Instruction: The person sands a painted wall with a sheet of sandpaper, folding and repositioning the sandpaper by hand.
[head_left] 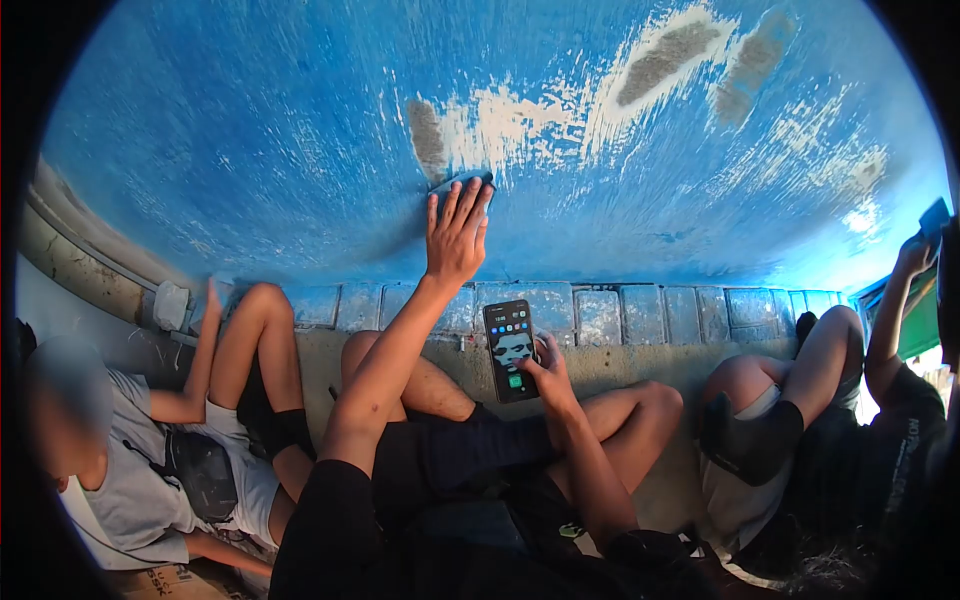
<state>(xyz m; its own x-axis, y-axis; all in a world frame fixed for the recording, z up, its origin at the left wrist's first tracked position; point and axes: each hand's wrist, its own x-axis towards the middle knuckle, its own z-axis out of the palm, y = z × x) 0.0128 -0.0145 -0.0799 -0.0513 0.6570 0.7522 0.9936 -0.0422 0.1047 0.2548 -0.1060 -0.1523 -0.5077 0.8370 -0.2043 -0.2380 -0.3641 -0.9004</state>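
Pressing against the blue wall (300,110), the open left hand (455,243) pins a thin, dark sheet (488,179) under its fingertips, just below a bare grey patch (426,135); it looks light and bendable, best held flat. Down over the lap, the right hand (549,372) grips a phone (503,377), likely stiff, slick and fragile, safest by its edges.

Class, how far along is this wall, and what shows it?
Partway, probably early. Apparently done: the white patch and grey patches, where blue paint is missing. In hand: what looks like sandpaper, under the left hand against the wall; the right hand holds a smartphone. Left: broad blue areas.
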